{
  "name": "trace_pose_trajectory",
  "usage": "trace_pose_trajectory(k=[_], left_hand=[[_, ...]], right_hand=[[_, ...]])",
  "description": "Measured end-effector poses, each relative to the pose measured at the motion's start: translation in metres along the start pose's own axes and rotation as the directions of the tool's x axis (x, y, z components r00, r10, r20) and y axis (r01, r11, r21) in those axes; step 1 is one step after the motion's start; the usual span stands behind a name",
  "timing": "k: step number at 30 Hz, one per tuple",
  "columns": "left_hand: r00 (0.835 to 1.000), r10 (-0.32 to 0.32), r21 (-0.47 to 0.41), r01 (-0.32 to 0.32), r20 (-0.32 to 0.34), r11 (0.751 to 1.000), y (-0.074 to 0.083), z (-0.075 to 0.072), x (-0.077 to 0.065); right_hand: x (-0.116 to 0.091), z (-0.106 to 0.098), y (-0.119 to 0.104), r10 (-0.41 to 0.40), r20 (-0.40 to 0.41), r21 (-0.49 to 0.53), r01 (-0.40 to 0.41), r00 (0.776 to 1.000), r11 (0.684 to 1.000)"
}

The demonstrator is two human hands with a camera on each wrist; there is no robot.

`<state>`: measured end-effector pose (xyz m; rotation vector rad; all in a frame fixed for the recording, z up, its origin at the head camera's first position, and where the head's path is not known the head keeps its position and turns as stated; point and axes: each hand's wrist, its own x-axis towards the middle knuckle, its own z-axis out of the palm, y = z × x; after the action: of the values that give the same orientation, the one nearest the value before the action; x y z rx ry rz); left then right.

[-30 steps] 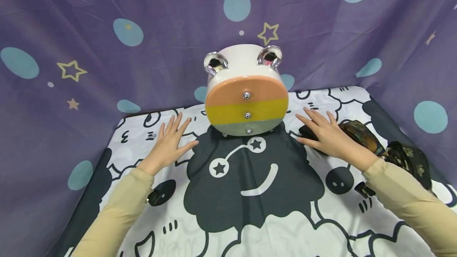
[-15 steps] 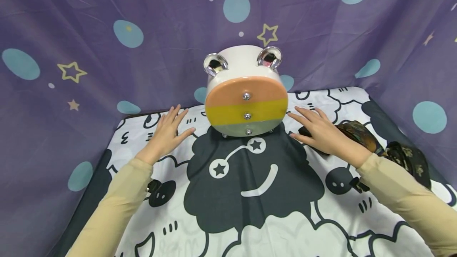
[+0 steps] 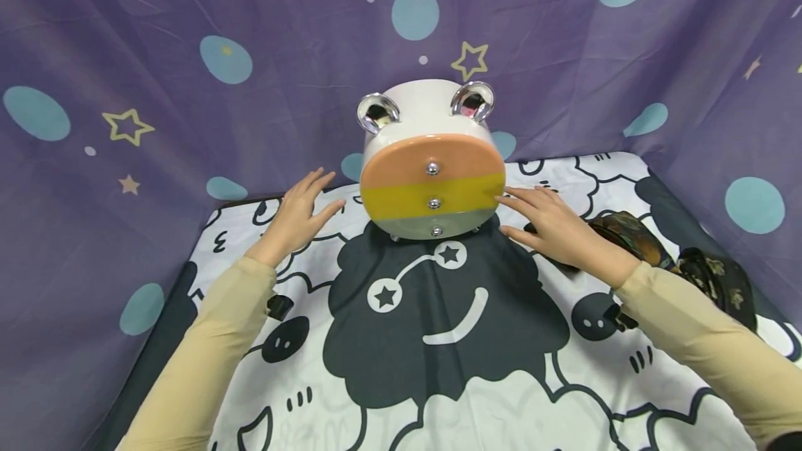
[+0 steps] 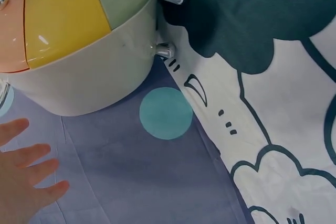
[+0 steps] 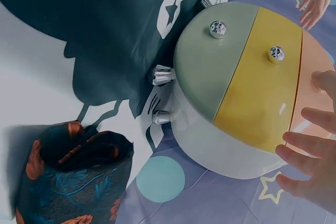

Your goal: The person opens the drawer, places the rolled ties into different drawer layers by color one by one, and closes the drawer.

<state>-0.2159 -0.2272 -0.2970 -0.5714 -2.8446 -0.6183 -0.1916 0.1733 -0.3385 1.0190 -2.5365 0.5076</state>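
Observation:
A rounded white box with several drawers stands at the back of the cloth. Its front has orange, yellow and green bands, each with a silver knob, and two chrome rings sit on top. My left hand is held out to the left of the box, fingers extended and apart from it. On the other side my right hand is nearer, its fingertips right at the box's right edge in the head view. In the right wrist view that hand's spread fingers overlap the orange and yellow bands. Neither hand holds anything.
Dark patterned folded fabric pieces lie at the right, partly behind my right hand. A black-and-white cartoon cloth covers the table. Purple curtain hangs close behind the box and along both sides.
Both hands have moved toward the box. The left has risen a little in the head view, and the right has shifted left up to the box's edge. The box has not moved.

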Motion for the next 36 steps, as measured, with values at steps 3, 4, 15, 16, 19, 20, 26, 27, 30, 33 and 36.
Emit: trace_pose_trajectory(k=[3,4,15,16,19,20,26,27,30,33,36], left_hand=[[1.0,-0.005,-0.025,0.005,-0.011,1.0,0.001,-0.001,0.006],[1.0,-0.006,-0.032,0.006,-0.013,0.999,0.002,-0.001,0.008],[0.998,0.014,-0.097,-0.02,-0.055,0.995,0.013,-0.005,0.028],[0.998,0.01,-0.103,-0.016,-0.058,0.995,0.014,-0.005,0.029],[0.997,0.008,-0.122,-0.018,-0.077,0.992,0.016,-0.004,0.034],[0.996,0.007,-0.13,-0.018,-0.086,0.991,0.017,-0.004,0.036],[0.992,-0.019,-0.193,-0.006,-0.127,0.981,0.022,-0.001,0.044],[0.991,-0.026,-0.203,-0.001,-0.132,0.979,0.022,-0.001,0.046],[0.989,-0.048,-0.245,0.012,-0.142,0.969,0.024,0.0,0.05],[0.986,-0.067,-0.292,0.021,-0.15,0.956,0.026,0.002,0.053],[0.984,-0.072,-0.336,0.013,-0.162,0.942,0.028,0.004,0.055]], right_hand=[[0.004,0.001,-0.001,-0.029,-0.037,0.017,0.03,0.999,0.999],[0.005,0.001,-0.001,-0.036,-0.046,0.021,0.037,0.998,0.999],[0.015,0.002,-0.007,-0.085,-0.137,0.016,0.088,0.987,0.996],[0.016,0.003,-0.008,-0.089,-0.146,0.017,0.092,0.985,0.996],[0.02,0.003,-0.009,-0.087,-0.166,0.03,0.093,0.982,0.995],[0.021,0.003,-0.01,-0.082,-0.169,0.033,0.089,0.982,0.995],[0.026,0.003,-0.013,-0.056,-0.175,0.048,0.065,0.983,0.997],[0.027,0.003,-0.014,-0.056,-0.18,0.047,0.065,0.982,0.997],[0.03,0.004,-0.016,-0.067,-0.209,0.049,0.079,0.976,0.996],[0.034,0.005,-0.018,-0.087,-0.247,0.053,0.103,0.965,0.993],[0.037,0.007,-0.019,-0.109,-0.285,0.06,0.131,0.952,0.99]])
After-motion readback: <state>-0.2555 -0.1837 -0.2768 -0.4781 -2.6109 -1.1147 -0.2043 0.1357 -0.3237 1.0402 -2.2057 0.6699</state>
